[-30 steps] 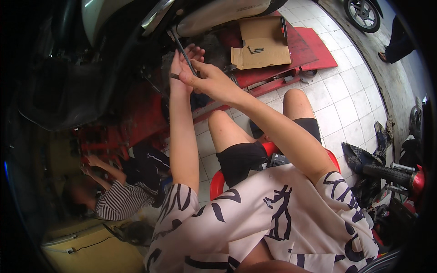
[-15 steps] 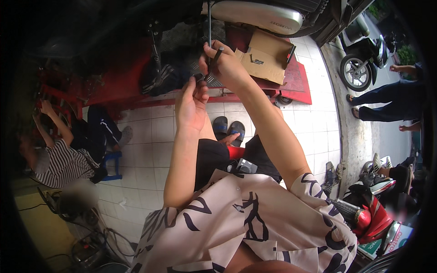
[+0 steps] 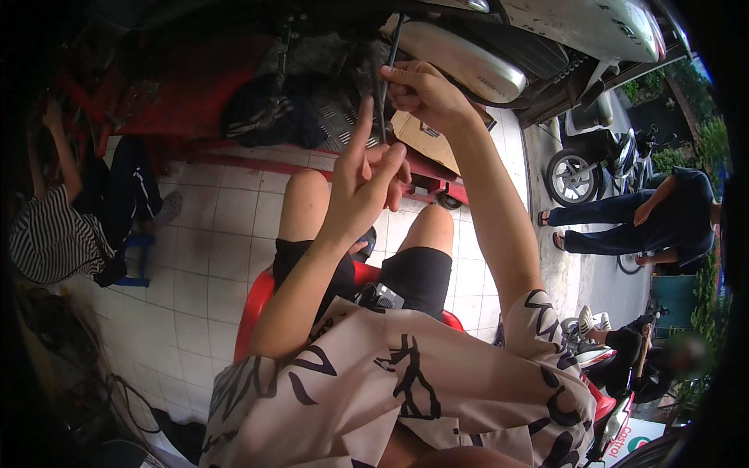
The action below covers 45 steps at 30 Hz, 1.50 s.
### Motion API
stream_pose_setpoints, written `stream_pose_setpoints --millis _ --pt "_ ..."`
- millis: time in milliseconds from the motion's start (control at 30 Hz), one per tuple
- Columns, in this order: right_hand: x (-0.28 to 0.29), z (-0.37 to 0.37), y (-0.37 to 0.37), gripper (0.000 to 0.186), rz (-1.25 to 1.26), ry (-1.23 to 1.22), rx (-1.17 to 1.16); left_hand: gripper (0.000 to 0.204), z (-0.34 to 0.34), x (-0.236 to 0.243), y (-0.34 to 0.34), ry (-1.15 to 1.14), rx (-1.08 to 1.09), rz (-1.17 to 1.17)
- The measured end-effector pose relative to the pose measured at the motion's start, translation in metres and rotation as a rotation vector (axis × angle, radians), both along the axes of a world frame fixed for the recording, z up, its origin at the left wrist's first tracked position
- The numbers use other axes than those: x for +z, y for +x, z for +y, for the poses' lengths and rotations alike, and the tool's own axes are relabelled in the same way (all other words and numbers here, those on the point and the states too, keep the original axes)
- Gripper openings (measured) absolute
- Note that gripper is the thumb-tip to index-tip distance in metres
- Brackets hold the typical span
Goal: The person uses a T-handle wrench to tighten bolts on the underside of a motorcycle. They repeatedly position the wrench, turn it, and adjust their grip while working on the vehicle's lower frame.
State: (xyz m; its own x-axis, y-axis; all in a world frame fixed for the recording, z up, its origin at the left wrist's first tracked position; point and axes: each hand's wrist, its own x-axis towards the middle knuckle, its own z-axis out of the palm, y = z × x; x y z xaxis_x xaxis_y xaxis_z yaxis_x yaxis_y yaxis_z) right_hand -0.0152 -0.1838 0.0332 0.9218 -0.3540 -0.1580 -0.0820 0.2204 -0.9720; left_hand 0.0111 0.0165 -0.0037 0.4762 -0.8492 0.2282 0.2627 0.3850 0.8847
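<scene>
My right hand (image 3: 427, 95) pinches a long, thin dark metal rod (image 3: 396, 40) between thumb and forefinger, its other fingers curled. The rod stands nearly upright in the view, with its upper end close to the motorbike's underside. Below and left of it is my left hand (image 3: 367, 175), forefinger stretched out and thumb apart, the other fingers bent. The rod's lower part runs down to between that forefinger and thumb; whether they touch it I cannot tell. Behind my hands lies an opened cardboard box (image 3: 425, 140), partly hidden by my right hand and arm.
A motorbike with a silver cover (image 3: 468, 62) stands over a red lift platform (image 3: 273, 165). I sit on a red stool (image 3: 256, 308) on white tiles. A person in stripes (image 3: 58, 234) works at the left. At the right are a person standing (image 3: 663, 210) and a parked motorbike (image 3: 581, 171).
My view has shifted. My hands have moved apart: the right has slid higher along the rod, and the left has opened its forefinger and thumb from a pinch near the rod's lower end.
</scene>
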Motion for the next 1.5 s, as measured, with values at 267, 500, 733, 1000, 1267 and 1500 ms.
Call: stream_pose_setpoints --millis 267,500,733,1000,1267,1500 --pt "0.007 -0.014 0.017 0.025 0.103 0.079 0.171 0.062 -0.007 -0.018 0.003 0.337 -0.083 -0.261" --pt "-0.004 -0.021 0.022 0.024 0.064 0.129 0.139 0.057 -0.009 -0.003 0.017 0.07 0.165 -0.236" --pt "0.009 -0.02 0.018 0.02 0.022 0.136 0.089 0.057 -0.015 -0.001 0.009 0.34 0.372 -0.27" --pt "0.013 -0.031 0.017 0.011 0.013 0.135 0.069 0.067 -0.011 0.002 0.007 0.52 0.193 -0.664" --pt "0.007 -0.04 0.018 0.017 -0.039 0.118 0.054 0.061 -0.013 0.01 0.006 0.263 0.063 -0.748" --pt "0.008 -0.04 0.021 0.012 0.004 0.107 -0.005 0.064 -0.014 0.015 0.006 0.04 0.17 -0.638"
